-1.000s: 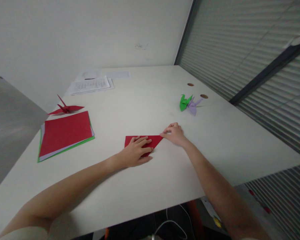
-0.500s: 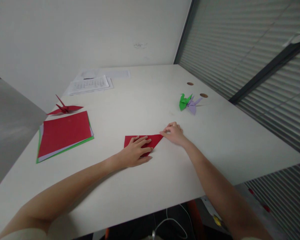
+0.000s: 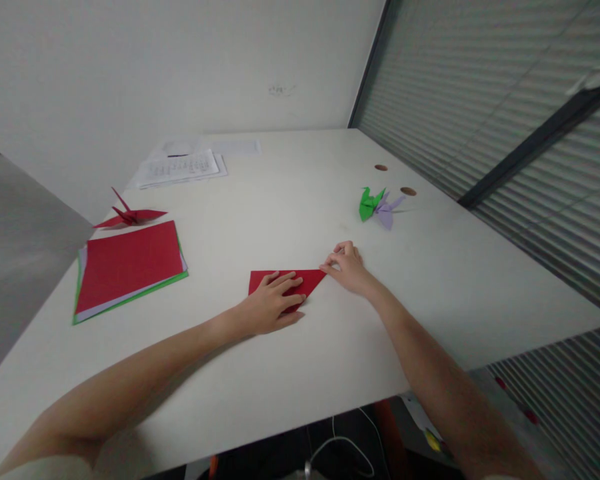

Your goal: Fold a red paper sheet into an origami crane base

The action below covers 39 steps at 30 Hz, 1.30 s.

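Observation:
A folded piece of red origami paper (image 3: 310, 279) lies on the white table, its pointed corner toward the right. Across its middle rests my left hand (image 3: 274, 303), fingers spread flat and pressing it down, so part of the paper is hidden. My right hand (image 3: 347, 268) pinches the right-hand tip of the same paper between thumb and finger. Beyond my right hand sit a green paper crane (image 3: 368, 204) and a light purple paper crane (image 3: 386, 212), touching each other.
To the left is a stack of coloured paper sheets (image 3: 130, 267), red on top with purple and green below. A red paper crane (image 3: 129, 217) stands just behind it. Written sheets (image 3: 180, 168) lie farther back. Blinds (image 3: 480, 100) border the table's right side.

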Motion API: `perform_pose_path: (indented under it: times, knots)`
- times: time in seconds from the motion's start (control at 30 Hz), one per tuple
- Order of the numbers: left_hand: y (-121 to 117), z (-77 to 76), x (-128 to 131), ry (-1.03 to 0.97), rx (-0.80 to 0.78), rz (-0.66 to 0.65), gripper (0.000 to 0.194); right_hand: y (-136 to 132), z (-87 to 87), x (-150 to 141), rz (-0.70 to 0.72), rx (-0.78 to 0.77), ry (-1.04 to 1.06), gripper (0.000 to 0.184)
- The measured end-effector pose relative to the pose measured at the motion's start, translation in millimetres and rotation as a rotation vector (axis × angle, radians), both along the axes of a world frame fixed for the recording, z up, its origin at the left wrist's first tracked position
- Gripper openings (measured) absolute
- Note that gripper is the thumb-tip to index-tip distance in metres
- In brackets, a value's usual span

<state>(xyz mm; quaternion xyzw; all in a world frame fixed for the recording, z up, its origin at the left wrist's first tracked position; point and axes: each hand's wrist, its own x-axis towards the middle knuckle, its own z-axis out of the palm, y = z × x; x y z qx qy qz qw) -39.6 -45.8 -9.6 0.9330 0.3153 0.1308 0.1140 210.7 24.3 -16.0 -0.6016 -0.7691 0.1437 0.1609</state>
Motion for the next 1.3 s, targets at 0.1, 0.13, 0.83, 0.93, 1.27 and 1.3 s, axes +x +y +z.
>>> perform_pose_path:
  times: [0.1, 0.13, 0.83, 0.93, 1.27, 1.3]
  knots:
    - [0.4, -1.2, -0.4, -0.009, 0.002, -0.006, 0.036, 1.3, -0.2, 2.6, 0.041, 0.005, 0.006, 0.017]
    - [0.5, -1.6, -0.5, -0.010, 0.003, -0.008, 0.036, 1.6, -0.3, 3.3, 0.046, 0.005, 0.007, 0.017]
    - [0.3, 0.3, -0.1, 0.016, 0.009, -0.002, 0.036, 3.3, -0.7, 5.4, 0.055, 0.018, -0.038, 0.018]
    - [0.5, -0.3, -0.2, 0.016, 0.010, -0.002, 0.036, 3.2, 0.0, 5.0, 0.049, 0.014, -0.046, 0.019]
    - [0.5, 0.5, -0.4, 0.019, -0.001, -0.002, 0.036, 3.9, 1.7, 6.3, 0.079, 0.043, -0.093, 0.028]
    - [0.5, 0.7, -0.5, 0.019, 0.000, -0.003, 0.036, 4.3, 1.6, 6.4, 0.081, 0.044, -0.097, 0.028]
